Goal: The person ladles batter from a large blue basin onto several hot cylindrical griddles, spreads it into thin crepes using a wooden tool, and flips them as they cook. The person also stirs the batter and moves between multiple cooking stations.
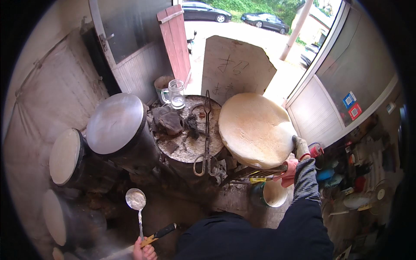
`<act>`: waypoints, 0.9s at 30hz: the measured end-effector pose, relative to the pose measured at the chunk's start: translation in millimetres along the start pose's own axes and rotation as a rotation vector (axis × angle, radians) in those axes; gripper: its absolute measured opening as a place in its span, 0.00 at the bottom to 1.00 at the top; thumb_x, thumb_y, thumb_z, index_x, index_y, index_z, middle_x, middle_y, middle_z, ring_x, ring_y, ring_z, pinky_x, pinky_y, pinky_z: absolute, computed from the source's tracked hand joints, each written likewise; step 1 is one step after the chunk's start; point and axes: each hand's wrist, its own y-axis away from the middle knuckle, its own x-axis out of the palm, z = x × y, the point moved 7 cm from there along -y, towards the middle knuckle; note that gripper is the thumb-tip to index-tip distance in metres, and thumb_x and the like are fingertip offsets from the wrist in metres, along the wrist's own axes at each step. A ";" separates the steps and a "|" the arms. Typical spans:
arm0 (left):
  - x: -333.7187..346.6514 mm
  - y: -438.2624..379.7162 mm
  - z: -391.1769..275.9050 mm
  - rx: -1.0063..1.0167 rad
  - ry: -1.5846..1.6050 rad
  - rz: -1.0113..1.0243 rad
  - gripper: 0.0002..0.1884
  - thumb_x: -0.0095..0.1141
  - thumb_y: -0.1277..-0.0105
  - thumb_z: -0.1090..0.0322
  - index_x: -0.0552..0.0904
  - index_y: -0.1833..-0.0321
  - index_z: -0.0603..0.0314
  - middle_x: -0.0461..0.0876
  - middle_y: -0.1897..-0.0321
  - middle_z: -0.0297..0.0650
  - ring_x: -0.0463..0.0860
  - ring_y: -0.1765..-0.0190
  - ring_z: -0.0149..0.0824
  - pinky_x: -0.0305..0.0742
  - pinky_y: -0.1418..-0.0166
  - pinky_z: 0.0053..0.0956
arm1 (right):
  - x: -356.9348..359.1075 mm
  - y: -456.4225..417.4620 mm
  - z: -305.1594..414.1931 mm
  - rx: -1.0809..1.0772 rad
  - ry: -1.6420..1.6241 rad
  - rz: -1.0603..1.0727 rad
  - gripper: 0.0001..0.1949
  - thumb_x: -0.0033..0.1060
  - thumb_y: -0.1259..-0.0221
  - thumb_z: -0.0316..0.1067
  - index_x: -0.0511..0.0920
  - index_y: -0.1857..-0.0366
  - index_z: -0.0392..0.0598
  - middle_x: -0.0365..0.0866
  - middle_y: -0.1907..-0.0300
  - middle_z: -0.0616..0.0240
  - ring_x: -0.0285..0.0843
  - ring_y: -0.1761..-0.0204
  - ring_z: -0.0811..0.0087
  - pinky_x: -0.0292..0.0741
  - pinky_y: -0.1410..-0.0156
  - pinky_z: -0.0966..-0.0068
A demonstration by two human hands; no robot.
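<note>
My left hand point(145, 251), at the bottom of the view, is closed around the handle of a metal ladle point(136, 199) with pale batter in its bowl. A tool with a wooden and black handle point(158, 234) crosses the ladle in the same hand. My right hand point(301, 148) wears a work glove and grips the right rim of a large round flatbread point(255, 128); whether this is one piece or a stack, I cannot tell. Pale round griddle tops point(115, 123) stand on dark drums at the left, another griddle point(65, 156) beside them.
Long iron tongs point(207, 139) lie across an ash-topped drum point(182, 152), with a glass mug point(177, 94) at its back. A bucket point(275, 194) and a pink cloth point(288, 172) are below the flatbread. A board bearing writing point(237, 66) stands in the doorway.
</note>
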 end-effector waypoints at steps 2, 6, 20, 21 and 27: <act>1.0 -3.6 10.5 0.022 0.045 -0.032 0.21 0.35 0.27 0.49 0.69 0.72 0.57 0.62 0.89 0.34 0.59 0.90 0.28 0.56 0.90 0.23 | 17.9 12.6 11.3 0.055 -0.041 -0.017 0.11 0.52 0.41 0.40 0.80 0.64 0.45 0.80 0.77 0.59 0.77 0.79 0.61 0.76 0.71 0.66; 17.2 -4.7 38.0 -0.008 0.040 0.030 0.21 0.35 0.26 0.50 0.69 0.74 0.56 0.61 0.89 0.34 0.60 0.90 0.28 0.57 0.90 0.23 | -33.2 -50.5 29.8 -0.702 1.465 -0.008 0.14 0.54 0.50 0.41 0.82 0.68 0.42 0.81 0.73 0.48 0.83 0.71 0.60 0.77 0.67 0.65; -105.3 26.0 59.3 0.268 0.297 0.192 0.14 0.39 0.27 0.54 0.76 0.57 0.54 0.64 0.83 0.31 0.64 0.86 0.24 0.61 0.85 0.17 | 297.6 205.3 168.5 -1.076 0.534 0.449 0.17 0.55 0.35 0.41 0.75 0.49 0.40 0.79 0.51 0.58 0.75 0.48 0.66 0.70 0.41 0.73; -120.2 25.1 62.2 0.309 0.290 0.213 0.13 0.39 0.27 0.55 0.76 0.57 0.53 0.64 0.83 0.31 0.64 0.85 0.24 0.61 0.84 0.17 | 349.4 243.4 150.5 -1.050 0.461 0.677 0.16 0.55 0.36 0.39 0.76 0.50 0.41 0.79 0.51 0.61 0.75 0.47 0.68 0.70 0.41 0.74; -195.7 12.1 72.5 0.555 0.428 0.090 0.12 0.41 0.28 0.54 0.72 0.62 0.52 0.63 0.83 0.31 0.62 0.85 0.23 0.56 0.84 0.18 | 546.5 530.5 -75.3 -1.392 1.336 1.491 0.19 0.54 0.42 0.52 0.77 0.49 0.61 0.79 0.51 0.59 0.77 0.49 0.57 0.74 0.44 0.66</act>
